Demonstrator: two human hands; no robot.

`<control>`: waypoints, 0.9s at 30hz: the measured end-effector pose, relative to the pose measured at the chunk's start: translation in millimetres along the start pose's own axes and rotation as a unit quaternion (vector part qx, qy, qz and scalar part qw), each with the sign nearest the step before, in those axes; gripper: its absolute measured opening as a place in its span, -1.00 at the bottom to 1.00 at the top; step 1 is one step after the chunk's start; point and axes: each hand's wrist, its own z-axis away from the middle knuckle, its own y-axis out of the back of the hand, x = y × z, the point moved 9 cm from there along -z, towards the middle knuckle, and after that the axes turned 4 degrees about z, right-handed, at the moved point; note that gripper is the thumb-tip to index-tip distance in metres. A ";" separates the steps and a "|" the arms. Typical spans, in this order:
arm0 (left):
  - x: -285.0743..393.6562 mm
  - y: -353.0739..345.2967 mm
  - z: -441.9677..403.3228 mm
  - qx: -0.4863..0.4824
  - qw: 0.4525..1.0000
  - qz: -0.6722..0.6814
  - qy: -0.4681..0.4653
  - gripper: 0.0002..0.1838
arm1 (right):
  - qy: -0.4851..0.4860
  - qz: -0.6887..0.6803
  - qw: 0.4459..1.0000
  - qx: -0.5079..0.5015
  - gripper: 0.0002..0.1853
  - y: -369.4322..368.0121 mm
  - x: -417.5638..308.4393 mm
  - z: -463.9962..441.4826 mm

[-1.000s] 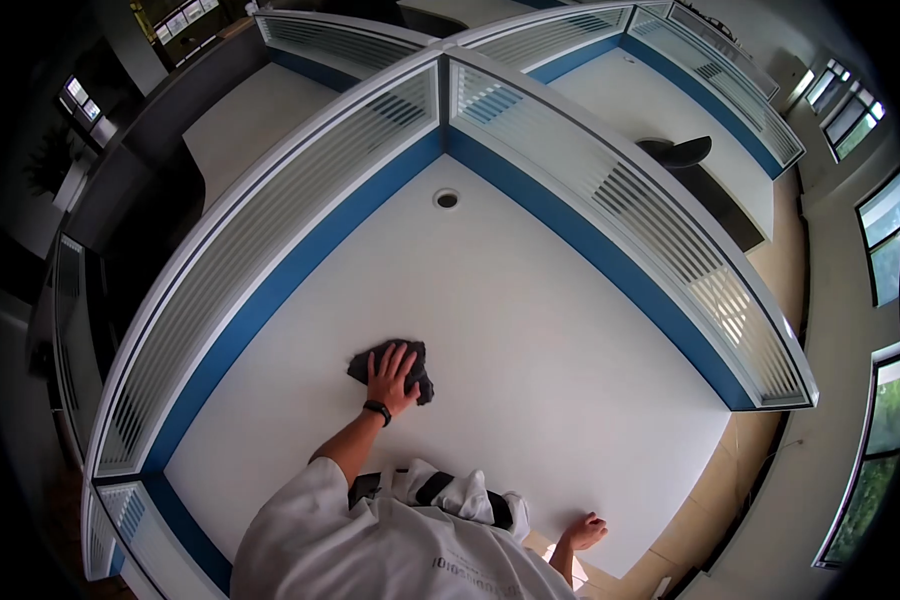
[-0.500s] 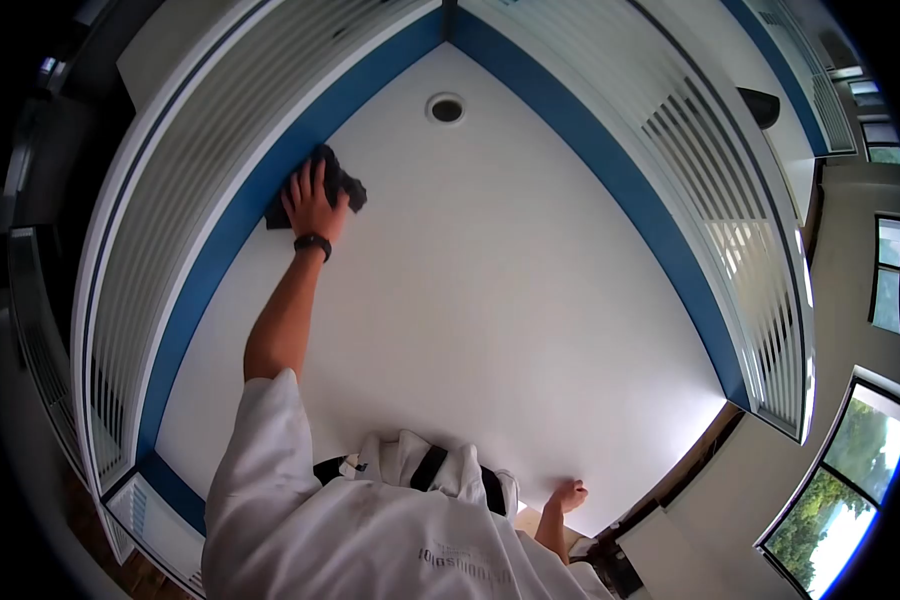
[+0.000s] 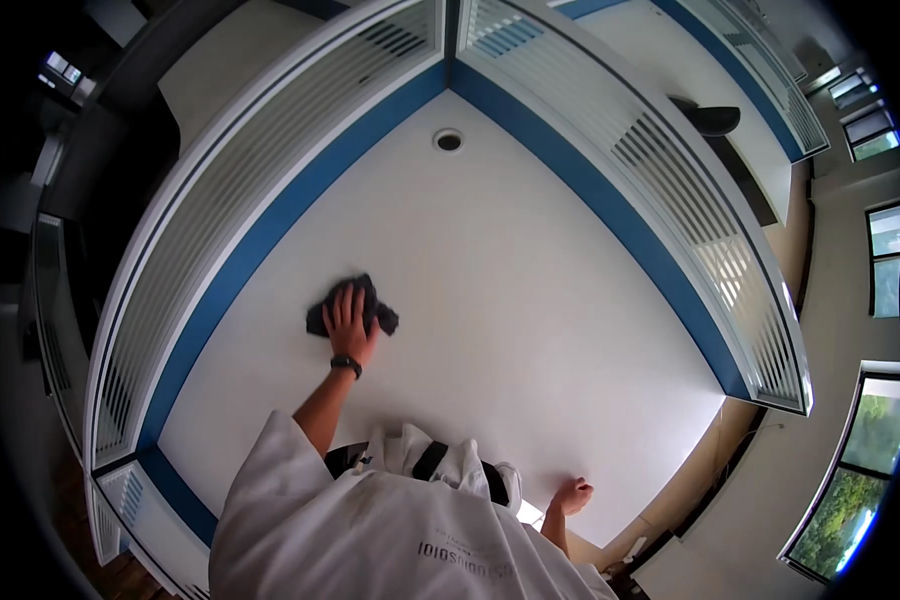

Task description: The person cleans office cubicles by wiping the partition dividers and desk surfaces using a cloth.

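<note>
My left hand (image 3: 351,328) presses a bunched dark grey cloth (image 3: 368,290) against the white tabletop (image 3: 510,300), left of the middle. The fingers lie spread over the cloth, and its folds stick out past the thumb and fingertips. A black band (image 3: 346,365) circles the left wrist. At the near right edge of the tabletop my right hand (image 3: 572,496) is closed in a loose fist, with nothing visible in it.
Blue-edged partitions with slatted glass, one on the left (image 3: 260,222) and one on the right (image 3: 610,215), meet at the far corner. Near that corner is a round cable hole (image 3: 448,141). Windows (image 3: 860,470) line the right wall.
My left hand has drawn the cloth from beside the left partition back toward my body and slightly right. My right hand stays at the table edge. The view has tilted slightly.
</note>
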 end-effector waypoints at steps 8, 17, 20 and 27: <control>23.9 13.7 154.0 -0.018 0.999 0.028 -0.001 -0.30 | 0.085 -0.026 0.996 0.006 -0.71 3.8 -17.8 9.3; 36.9 36.9 214.3 -0.019 0.997 0.073 0.023 -0.32 | 0.295 -0.063 0.952 -0.051 -0.80 -8.7 -60.3 17.7; 30.5 49.2 213.7 0.009 0.987 0.156 0.026 -0.38 | 0.523 -0.171 0.827 -0.118 -0.85 -10.0 -131.4 73.5; -5.4 98.1 252.1 0.054 0.972 0.208 0.100 -0.65 | 0.848 -0.129 0.466 -0.218 -0.49 14.0 -250.9 322.0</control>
